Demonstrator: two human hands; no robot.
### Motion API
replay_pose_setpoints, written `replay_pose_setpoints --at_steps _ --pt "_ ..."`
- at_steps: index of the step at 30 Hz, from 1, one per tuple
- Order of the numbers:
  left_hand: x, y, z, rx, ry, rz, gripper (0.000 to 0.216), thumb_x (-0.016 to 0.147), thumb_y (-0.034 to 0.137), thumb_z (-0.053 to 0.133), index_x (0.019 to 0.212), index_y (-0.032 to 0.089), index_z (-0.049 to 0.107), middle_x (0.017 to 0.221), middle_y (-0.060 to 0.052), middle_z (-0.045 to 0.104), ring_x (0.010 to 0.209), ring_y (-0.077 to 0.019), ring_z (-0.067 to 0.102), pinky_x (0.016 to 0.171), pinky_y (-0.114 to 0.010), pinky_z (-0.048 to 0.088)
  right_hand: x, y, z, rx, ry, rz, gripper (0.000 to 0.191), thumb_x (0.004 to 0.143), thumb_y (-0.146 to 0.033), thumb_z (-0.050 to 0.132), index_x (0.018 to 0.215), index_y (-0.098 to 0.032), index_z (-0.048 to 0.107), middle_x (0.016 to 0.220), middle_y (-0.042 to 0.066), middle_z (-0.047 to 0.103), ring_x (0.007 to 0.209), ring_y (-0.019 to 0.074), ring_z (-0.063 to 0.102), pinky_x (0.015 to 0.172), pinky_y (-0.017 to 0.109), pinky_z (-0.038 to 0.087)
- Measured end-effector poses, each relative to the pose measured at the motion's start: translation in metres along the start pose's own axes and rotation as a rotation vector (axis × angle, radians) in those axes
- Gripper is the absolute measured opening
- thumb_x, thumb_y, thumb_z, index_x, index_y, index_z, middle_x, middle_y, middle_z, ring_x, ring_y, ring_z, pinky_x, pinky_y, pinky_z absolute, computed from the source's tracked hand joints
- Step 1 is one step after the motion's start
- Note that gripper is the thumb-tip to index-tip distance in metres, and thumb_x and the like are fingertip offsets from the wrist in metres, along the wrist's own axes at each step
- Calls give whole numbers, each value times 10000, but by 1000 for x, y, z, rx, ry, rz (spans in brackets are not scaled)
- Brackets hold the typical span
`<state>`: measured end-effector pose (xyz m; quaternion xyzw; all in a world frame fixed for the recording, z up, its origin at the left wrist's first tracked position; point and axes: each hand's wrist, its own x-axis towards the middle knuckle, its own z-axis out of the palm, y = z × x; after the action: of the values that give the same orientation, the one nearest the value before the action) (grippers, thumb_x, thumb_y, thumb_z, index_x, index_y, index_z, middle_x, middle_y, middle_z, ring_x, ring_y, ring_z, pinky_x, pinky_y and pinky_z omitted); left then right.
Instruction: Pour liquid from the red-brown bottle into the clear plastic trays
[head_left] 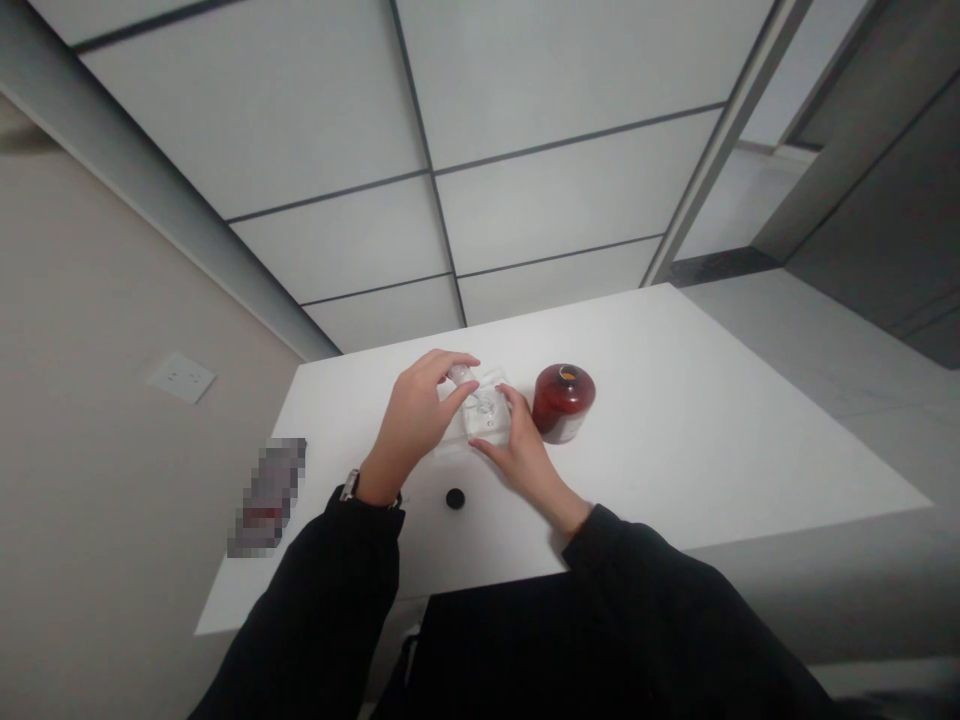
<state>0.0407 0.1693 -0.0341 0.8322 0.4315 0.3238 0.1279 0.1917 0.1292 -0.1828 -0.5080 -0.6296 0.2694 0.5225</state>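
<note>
My left hand (427, 395) pinches a small, pale, translucent piece (460, 374), perhaps a cap or small bottle, between thumb and fingers. Just below it lies a whitish, square, box-like item (491, 420) with a round clear detail on top. My right hand (517, 440) grips this item from the right, thumb at its near edge. Clear plastic seems to surround it, but its kind is hard to make out. Close to my right fingers stands a dark red bottle (562, 405), upright, with its mouth uncovered. A black round cap (455, 498) rests nearer to me.
Everything stands on a white table (720, 430). A pixelated flat object (268, 498) lies at its left edge. Beyond the table are white panelled doors (555, 210); a wall with a socket (185, 378) is on the left.
</note>
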Motion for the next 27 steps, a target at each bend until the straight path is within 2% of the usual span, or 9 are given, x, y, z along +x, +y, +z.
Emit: replay_pose_setpoints --at_steps 5,10,18,24,27 --pt "1 3 -1 -66 -22 -75 228 888 158 690 1100 224 745 1154 -55 774 992 -205 698 867 -350 597 0 0 0 -2 0 4 865 811 -284 831 1505 -213 319 1513 203 477 1459 353 471 1241 572 351" --pt "4 -6 -5 -228 3 -235 207 877 235 675 1062 224 767 1171 -54 779 949 -189 708 865 -333 605 0 1 0 -5 -4 4 862 814 -286 829 1506 -213 320 1512 201 481 1460 351 473 1240 575 354" --pt "2 -68 -11 -505 131 -532 403 793 452 778 1095 186 769 1091 -85 780 969 -219 701 887 -352 590 0 1 -1 0 -14 6 877 820 -307 822 1525 -221 309 1509 195 491 1460 352 477 1244 577 347" --pt "-12 -111 8 -562 166 -601 410 755 468 793 1043 177 773 1184 -116 753 1017 -233 698 897 -360 587 0 3 0 3 -8 3 872 821 -316 818 1524 -213 313 1513 198 485 1460 355 474 1248 582 338" --pt "-18 -129 20 -575 189 -618 423 737 467 792 1036 169 770 1152 -130 759 1015 -246 701 902 -380 576 0 3 1 1 -7 2 857 825 -317 813 1520 -211 323 1513 195 486 1461 352 472 1247 574 345"
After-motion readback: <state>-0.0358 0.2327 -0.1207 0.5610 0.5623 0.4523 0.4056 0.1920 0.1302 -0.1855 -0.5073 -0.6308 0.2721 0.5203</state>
